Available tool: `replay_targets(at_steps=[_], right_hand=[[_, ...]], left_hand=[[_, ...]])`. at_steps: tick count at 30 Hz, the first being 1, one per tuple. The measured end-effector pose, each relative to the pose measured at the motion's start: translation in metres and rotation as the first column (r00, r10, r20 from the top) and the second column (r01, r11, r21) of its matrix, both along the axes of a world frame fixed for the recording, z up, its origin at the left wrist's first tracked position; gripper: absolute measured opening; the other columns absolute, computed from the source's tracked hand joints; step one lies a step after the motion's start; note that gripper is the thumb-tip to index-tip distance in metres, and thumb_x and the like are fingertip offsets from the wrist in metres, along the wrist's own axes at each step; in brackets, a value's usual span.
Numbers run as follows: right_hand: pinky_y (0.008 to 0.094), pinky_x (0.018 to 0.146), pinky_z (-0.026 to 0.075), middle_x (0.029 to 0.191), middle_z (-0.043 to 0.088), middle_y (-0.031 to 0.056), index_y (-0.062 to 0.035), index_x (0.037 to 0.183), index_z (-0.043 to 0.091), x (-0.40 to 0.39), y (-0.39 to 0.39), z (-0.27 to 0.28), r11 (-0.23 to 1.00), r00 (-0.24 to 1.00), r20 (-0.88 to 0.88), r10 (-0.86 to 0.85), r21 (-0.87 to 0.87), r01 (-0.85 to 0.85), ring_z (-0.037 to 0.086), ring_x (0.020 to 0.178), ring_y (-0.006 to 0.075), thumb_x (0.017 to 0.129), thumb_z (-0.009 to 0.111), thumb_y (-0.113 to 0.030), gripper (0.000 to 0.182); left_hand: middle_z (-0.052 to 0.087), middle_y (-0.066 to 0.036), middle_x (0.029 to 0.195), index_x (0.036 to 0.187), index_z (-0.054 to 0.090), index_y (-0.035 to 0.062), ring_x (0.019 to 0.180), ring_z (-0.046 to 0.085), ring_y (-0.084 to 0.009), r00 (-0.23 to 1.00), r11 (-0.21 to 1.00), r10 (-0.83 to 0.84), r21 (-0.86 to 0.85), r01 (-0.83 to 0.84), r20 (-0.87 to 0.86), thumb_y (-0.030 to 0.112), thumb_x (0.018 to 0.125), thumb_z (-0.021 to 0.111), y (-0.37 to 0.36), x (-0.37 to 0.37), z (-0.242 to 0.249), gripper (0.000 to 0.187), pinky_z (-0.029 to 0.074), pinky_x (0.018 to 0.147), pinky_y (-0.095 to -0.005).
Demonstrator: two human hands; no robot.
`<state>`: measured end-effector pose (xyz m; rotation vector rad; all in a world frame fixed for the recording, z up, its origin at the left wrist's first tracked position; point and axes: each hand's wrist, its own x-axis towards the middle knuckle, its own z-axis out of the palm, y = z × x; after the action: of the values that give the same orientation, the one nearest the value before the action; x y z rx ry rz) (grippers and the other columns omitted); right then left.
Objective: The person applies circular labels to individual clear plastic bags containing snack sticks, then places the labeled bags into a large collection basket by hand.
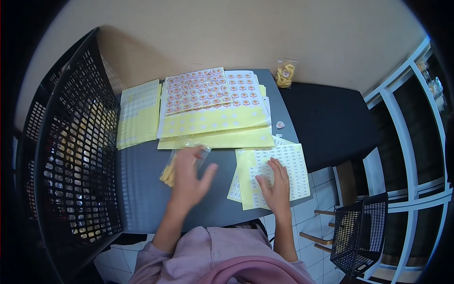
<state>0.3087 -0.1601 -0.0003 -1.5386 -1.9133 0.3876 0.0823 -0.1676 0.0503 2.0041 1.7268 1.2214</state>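
Observation:
My left hand (190, 177) is over a clear plastic bag of yellow snacks (167, 175) on the grey table; its thumb is spread, and the other fingers reach the bag's upper part, where their grip is unclear. My right hand (276, 184) lies with fingers apart on a yellow sheet of small white labels (296, 170), which overlaps another sheet. Behind them, sheets of round red and white stickers (196, 90) rest on larger yellow sticker sheets (213, 137). One loose round sticker (280, 125) is near the table's right edge.
A tall black basket (80, 156) holding packed bags stands at the left. Yellow label sheets (139, 113) lie beside it. Another snack bag (285, 75) leans at the wall by a black surface (326, 123). A black crate (359, 232) is at lower right.

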Motion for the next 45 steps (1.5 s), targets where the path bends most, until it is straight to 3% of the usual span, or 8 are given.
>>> replay_targets(at_steps=[2, 6, 20, 27, 29, 35, 41, 45], right_hand=[[0.0465, 0.098, 0.025, 0.119, 0.046, 0.0182, 0.0038, 0.111, 0.046, -0.007, 0.000, 0.000, 0.999, 0.999, -0.017, 0.033, 0.007, -0.033, 0.041, 0.113, 0.0340, 0.074, 0.063, -0.020, 0.047], [0.0466, 0.099, 0.024, 0.125, 0.040, 0.0193, 0.0035, 0.119, 0.039, -0.017, -0.002, -0.001, 0.998, 0.998, 0.045, 0.054, -0.026, -0.053, 0.037, 0.117, 0.0342, 0.074, 0.064, -0.026, 0.059], [0.0455, 0.099, 0.025, 0.126, 0.038, 0.0217, 0.0045, 0.125, 0.031, -0.019, -0.005, -0.006, 0.996, 0.997, 0.018, 0.075, -0.054, -0.074, 0.036, 0.119, 0.0356, 0.074, 0.063, -0.027, 0.068], [0.0414, 0.097, 0.030, 0.122, 0.043, 0.0231, 0.0033, 0.125, 0.031, -0.017, -0.004, -0.013, 0.996, 0.996, -0.067, 0.063, -0.054, -0.067, 0.041, 0.115, 0.0343, 0.078, 0.059, -0.017, 0.059], [0.0380, 0.094, 0.035, 0.118, 0.046, 0.0233, 0.0034, 0.124, 0.032, -0.015, -0.003, -0.015, 0.993, 0.924, -0.380, 0.035, -0.090, -0.075, 0.045, 0.111, 0.0339, 0.078, 0.057, -0.012, 0.055], [0.0361, 0.090, 0.039, 0.115, 0.049, 0.0224, 0.0025, 0.119, 0.039, -0.012, -0.003, -0.008, 0.993, 0.922, -0.382, 0.067, -0.060, -0.097, 0.049, 0.106, 0.0327, 0.077, 0.060, -0.011, 0.049], [0.0349, 0.087, 0.040, 0.108, 0.052, 0.0186, 0.0018, 0.107, 0.049, -0.010, 0.000, -0.005, 0.992, 0.890, -0.454, 0.027, -0.099, -0.081, 0.052, 0.101, 0.0306, 0.074, 0.063, -0.012, 0.038], [0.0354, 0.085, 0.041, 0.105, 0.054, 0.0168, 0.0011, 0.104, 0.051, -0.012, 0.001, -0.004, 0.996, 0.909, -0.411, 0.071, -0.022, -0.087, 0.053, 0.098, 0.0311, 0.071, 0.066, -0.012, 0.039]], left_hand=[[0.047, -0.015, 0.098, 0.118, 0.038, -0.0004, 0.093, 0.044, -0.0268, 0.975, 0.951, -0.219, -0.214, 0.223, 0.045, 0.013, 0.075, 0.059, 0.002, 0.025, -0.015, 0.050, 0.036, 0.083, -0.0344], [0.045, -0.020, 0.108, 0.120, 0.036, -0.0017, 0.105, 0.041, -0.0311, 0.976, 0.934, -0.203, -0.313, 0.170, -0.074, 0.016, 0.078, 0.055, 0.001, 0.053, -0.046, 0.049, 0.036, 0.086, -0.0364], [0.030, -0.014, 0.134, 0.134, 0.014, 0.0014, 0.117, 0.035, -0.0203, 0.837, 0.743, -0.203, -0.477, 0.470, 0.508, 0.016, 0.083, 0.051, 0.018, 0.048, -0.053, 0.065, 0.035, 0.087, -0.0305], [0.038, -0.016, 0.123, 0.133, 0.015, 0.0010, 0.113, 0.037, -0.0193, 0.883, 0.856, -0.123, -0.401, 0.325, 0.454, 0.013, 0.080, 0.056, 0.017, 0.058, -0.052, 0.068, 0.038, 0.084, -0.0297], [0.042, -0.016, 0.115, 0.129, 0.018, 0.0006, 0.109, 0.041, -0.0199, 0.779, 0.848, -0.109, -0.351, 0.397, 0.617, 0.012, 0.079, 0.058, 0.019, 0.058, -0.056, 0.065, 0.040, 0.080, -0.0289], [0.052, -0.011, 0.105, 0.117, 0.034, -0.0002, 0.096, 0.051, -0.0141, 0.571, 0.688, -0.161, -0.324, 0.650, 0.805, 0.006, 0.081, 0.056, 0.033, 0.068, -0.058, 0.043, 0.042, 0.080, -0.0264], [0.054, -0.008, 0.103, 0.110, 0.042, -0.0001, 0.093, 0.053, -0.0115, 0.417, 0.697, -0.104, -0.233, 0.678, 0.903, 0.003, 0.081, 0.054, 0.038, 0.074, -0.081, 0.031, 0.043, 0.081, -0.0249], [0.055, -0.007, 0.103, 0.113, 0.042, -0.0001, 0.092, 0.053, -0.0110, 0.457, 0.637, -0.057, -0.320, 0.701, 0.888, 0.003, 0.081, 0.053, 0.037, 0.070, -0.073, 0.034, 0.044, 0.080, -0.0249]])
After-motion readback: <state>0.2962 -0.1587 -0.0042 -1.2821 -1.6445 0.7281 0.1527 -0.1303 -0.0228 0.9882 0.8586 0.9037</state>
